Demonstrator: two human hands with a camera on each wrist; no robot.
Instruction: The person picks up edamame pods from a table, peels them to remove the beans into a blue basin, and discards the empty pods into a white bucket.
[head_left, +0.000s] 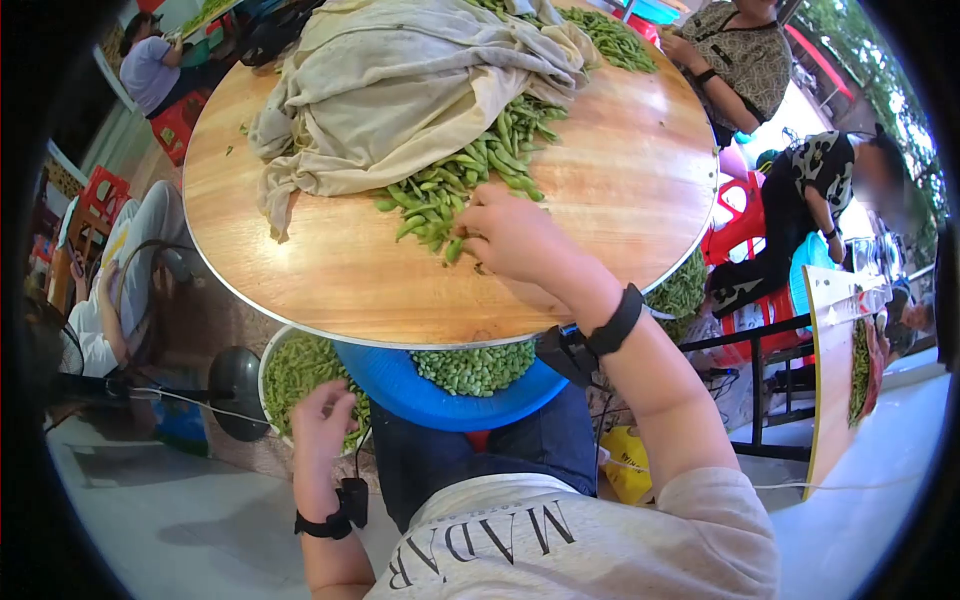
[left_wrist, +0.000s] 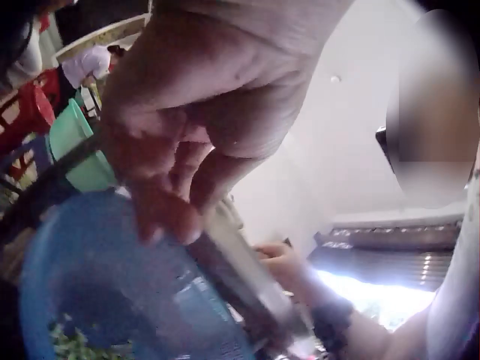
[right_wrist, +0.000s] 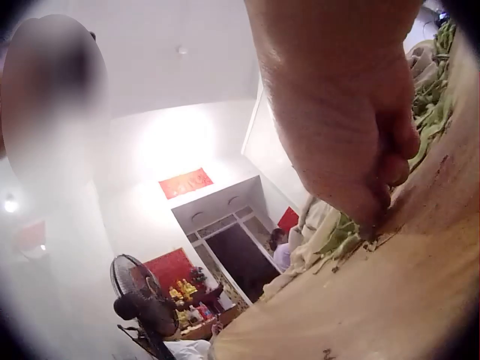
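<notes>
My right hand (head_left: 508, 235) reaches over the round wooden table (head_left: 350, 290), fingers bent down at the near edge of a heap of green pods (head_left: 440, 190). Thumb and fingertips pinch at a pod (head_left: 453, 250) there; in the right wrist view the hand (right_wrist: 345, 127) partly hides its own fingertips. My left hand (head_left: 325, 415) hangs below the table edge beside a white-rimmed tub (head_left: 265, 385) of green pods, its fingers loosely bent with nothing visible in them. The left wrist view shows that hand (left_wrist: 202, 127) above a blue basin (left_wrist: 112, 255).
A pale cloth (head_left: 390, 100) covers much of the heap. Shelled beans (head_left: 475, 368) lie in the blue basin (head_left: 450, 412) over my lap. Several people sit around, with red stools (head_left: 735, 225) at the right. A black fan (right_wrist: 142, 300) stands beyond the table.
</notes>
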